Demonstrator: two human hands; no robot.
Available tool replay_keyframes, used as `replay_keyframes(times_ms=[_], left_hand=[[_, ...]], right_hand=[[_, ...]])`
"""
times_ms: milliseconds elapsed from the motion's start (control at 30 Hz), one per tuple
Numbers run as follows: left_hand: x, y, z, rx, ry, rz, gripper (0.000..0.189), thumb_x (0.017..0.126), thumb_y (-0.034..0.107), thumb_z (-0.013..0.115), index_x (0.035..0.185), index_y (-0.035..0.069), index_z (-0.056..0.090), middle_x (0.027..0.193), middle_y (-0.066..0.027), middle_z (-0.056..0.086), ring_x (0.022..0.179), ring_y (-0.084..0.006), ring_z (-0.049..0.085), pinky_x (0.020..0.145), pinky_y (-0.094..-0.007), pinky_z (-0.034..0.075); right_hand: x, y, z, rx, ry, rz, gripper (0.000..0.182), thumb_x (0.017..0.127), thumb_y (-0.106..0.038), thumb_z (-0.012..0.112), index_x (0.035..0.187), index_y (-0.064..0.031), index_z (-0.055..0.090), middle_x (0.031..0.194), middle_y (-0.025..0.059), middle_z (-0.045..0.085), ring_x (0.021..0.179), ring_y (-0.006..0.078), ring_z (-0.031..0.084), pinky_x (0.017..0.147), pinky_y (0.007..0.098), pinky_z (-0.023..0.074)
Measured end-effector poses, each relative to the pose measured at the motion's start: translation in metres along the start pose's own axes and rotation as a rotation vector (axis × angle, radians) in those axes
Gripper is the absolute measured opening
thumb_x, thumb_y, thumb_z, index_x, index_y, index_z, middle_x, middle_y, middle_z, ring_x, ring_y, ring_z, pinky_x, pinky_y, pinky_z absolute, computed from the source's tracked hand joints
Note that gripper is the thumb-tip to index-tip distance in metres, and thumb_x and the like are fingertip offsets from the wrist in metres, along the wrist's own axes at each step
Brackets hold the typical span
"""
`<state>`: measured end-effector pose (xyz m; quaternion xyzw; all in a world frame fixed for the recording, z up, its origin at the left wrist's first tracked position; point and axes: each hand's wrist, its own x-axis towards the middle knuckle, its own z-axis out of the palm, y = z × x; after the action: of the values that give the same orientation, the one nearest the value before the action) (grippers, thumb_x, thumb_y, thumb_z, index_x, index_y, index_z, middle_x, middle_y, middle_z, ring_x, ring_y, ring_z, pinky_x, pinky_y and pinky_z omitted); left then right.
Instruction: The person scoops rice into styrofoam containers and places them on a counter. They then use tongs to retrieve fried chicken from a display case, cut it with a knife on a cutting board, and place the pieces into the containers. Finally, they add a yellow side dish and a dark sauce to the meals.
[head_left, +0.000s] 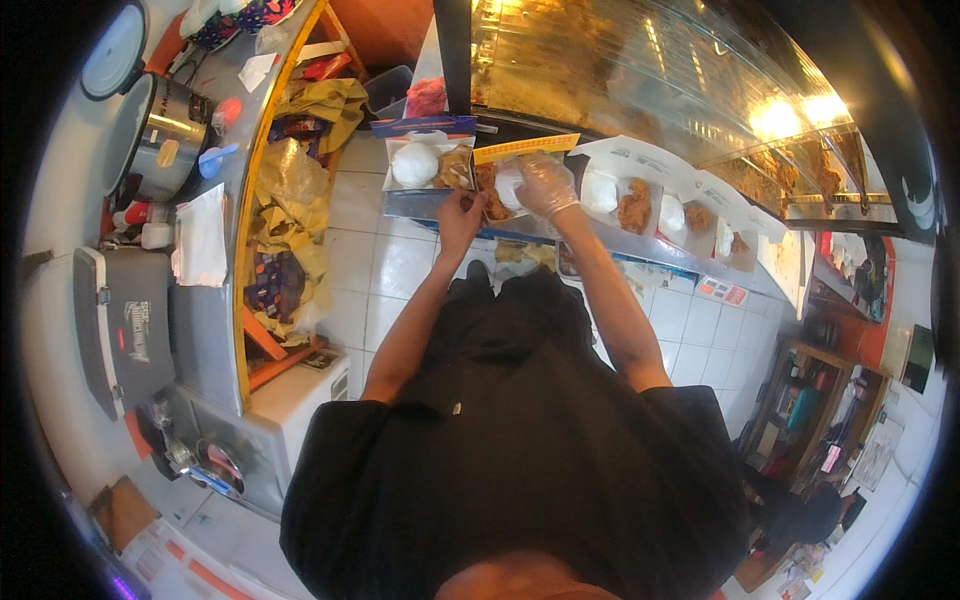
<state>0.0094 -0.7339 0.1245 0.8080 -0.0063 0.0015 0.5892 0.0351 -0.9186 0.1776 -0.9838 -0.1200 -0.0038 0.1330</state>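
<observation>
A row of opened paper food boxes stands on a narrow metal ledge before me, each with a white wrapped ball and a brown fried piece. My right hand (546, 182), in a clear plastic glove, is over the white ball (510, 189) in the box with the yellow flap (525, 148); whether it grips the ball is hidden. My bare left hand (460, 216) has its fingertips at the edge between this box and the leftmost one, near the fried chicken (491, 193). Further right are another white ball (599, 193) and a fried chicken piece (634, 205).
A lit glass display cabinet (600, 67) rises behind the boxes. On the left, a metal counter (217, 322) holds a rice cooker (161, 127) and white papers (202, 236); crumpled brown paper (296, 225) fills the shelf beside it. A person (802, 510) is at the lower right.
</observation>
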Motion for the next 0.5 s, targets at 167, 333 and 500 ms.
replay_keyframes(times_ms=[167, 333, 500], left_hand=[[0.004, -0.011, 0.008, -0.071, -0.018, -0.053, 0.025, 0.091, 0.019, 0.068, 0.085, -0.004, 0.061, 0.062, -0.0089, 0.063, 0.046, -0.0125, 0.059, 0.039, -0.0265, 0.042], [0.003, -0.016, 0.012, -0.111, 0.020, -0.061, 0.021, 0.090, 0.015, 0.066, 0.083, -0.003, 0.059, 0.061, -0.0078, 0.061, 0.046, -0.0125, 0.059, 0.039, -0.0270, 0.043], [0.003, -0.013, 0.012, -0.096, 0.097, -0.024, 0.016, 0.089, 0.010, 0.064, 0.084, -0.004, 0.057, 0.062, -0.0092, 0.062, 0.046, -0.0137, 0.060, 0.040, -0.0274, 0.046]], right_hand=[[0.007, 0.029, 0.007, -0.093, -0.178, -0.236, 0.067, 0.070, -0.031, 0.076, 0.134, -0.0245, 0.056, 0.131, 0.0092, 0.060, 0.119, 0.0339, 0.056, 0.100, 0.0502, 0.0433], [0.011, 0.010, 0.005, -0.246, -0.229, -0.194, 0.082, 0.063, -0.051, 0.078, 0.137, -0.0275, 0.052, 0.138, 0.0054, 0.055, 0.126, 0.0380, 0.049, 0.099, 0.0658, 0.0345], [0.011, 0.008, 0.004, -0.255, -0.259, -0.110, 0.081, 0.062, -0.057, 0.077, 0.135, -0.0282, 0.054, 0.135, 0.0053, 0.057, 0.128, 0.0389, 0.048, 0.101, 0.0656, 0.0334]])
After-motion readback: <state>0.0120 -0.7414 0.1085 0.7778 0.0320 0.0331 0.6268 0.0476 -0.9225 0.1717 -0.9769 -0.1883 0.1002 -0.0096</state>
